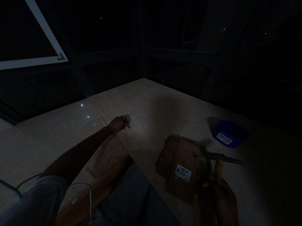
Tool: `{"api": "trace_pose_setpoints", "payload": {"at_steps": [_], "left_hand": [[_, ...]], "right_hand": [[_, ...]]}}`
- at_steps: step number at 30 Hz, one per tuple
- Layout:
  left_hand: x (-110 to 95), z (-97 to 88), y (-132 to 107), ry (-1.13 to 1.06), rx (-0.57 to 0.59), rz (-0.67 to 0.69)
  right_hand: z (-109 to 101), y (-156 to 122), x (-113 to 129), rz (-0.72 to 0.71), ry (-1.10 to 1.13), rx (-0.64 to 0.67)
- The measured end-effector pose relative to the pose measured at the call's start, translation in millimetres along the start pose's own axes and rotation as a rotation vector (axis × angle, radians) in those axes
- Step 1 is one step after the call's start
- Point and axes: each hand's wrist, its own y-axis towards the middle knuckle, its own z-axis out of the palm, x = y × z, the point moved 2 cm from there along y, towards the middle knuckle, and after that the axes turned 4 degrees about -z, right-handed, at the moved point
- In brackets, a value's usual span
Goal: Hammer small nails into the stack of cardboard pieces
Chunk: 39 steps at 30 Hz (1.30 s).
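My left hand (117, 124) reaches out to the tiled surface, its fingers bent together beside a small dark piece (128, 126). Too little light falls there to make out what the fingers hold. On the right, my right hand (224, 200) is wrapped round the wooden handle of a hammer (218, 170). The hammer's long metal head lies crosswise at the top, with a thin tapered end pointing right. Left of the hammer lies a flattened piece of brown cardboard (187, 153) with a white label reading 1218.
A blue plastic tub (230, 134) with a label stands beyond the hammer. Thin cables (91, 198) run near my left arm. A wooden edge (114, 178) borders the surface by my legs. Dark window panes surround the far side.
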Motion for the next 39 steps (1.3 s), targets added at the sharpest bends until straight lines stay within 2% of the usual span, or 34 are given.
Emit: {"api": "trace_pose_setpoints", "payload": {"at_steps": [3, 5, 10, 13, 15, 17, 19, 22, 26, 29, 32, 35, 39], "left_hand": [[-2.1, -2.8, 1.5, -0.116, 0.06, -0.048], [-3.5, -5.1, -0.7, -0.209, 0.038, -0.098], [-12.8, -9.5, -10.1, -0.507, -0.164, -0.26], [-31.7, -8.0, -14.4, -0.72, -0.258, -0.314], [-54.2, -4.8, -17.8, -0.848, -0.262, -0.326], [-85.2, -0.5, -22.2, -0.973, -0.217, -0.327], [-123.0, 4.8, -26.6, -1.198, -0.115, -0.341], [-184.6, 13.5, -29.9, -1.337, 0.049, -0.298], [-252.7, 36.2, -27.6, -1.296, 0.271, -0.232], [-282.9, 58.8, -24.4, -1.251, 0.35, -0.149], [-295.5, 77.4, -22.6, -1.155, 0.28, -0.086], [-298.6, 89.0, -23.2, -1.038, 0.2, -0.029], [-298.0, 99.6, -26.2, -0.95, 0.201, 0.018]], "right_hand": [[0.7, -0.6, 0.4, 0.0, 0.005, 0.008], [0.7, -0.3, 0.6, -0.01, 0.013, 0.012], [0.0, 0.5, -0.3, -0.031, 0.015, 0.029], [0.5, 1.3, -3.3, -0.036, 0.048, 0.039], [1.6, 2.4, -5.7, -0.036, 0.063, 0.048], [2.8, 3.8, -7.4, -0.044, 0.073, 0.051], [3.9, 5.2, -8.3, -0.058, 0.084, 0.051], [4.7, 6.8, -8.8, -0.079, 0.102, 0.024], [7.3, 6.6, -9.9, -0.112, 0.128, 0.027], [11.3, 4.6, -12.1, -0.108, 0.164, 0.051], [14.7, 4.1, -15.3, -0.146, 0.177, 0.067], [14.9, 6.2, -18.8, -0.223, 0.117, 0.044], [13.6, 8.3, -21.9, -0.246, 0.022, 0.032]]}}
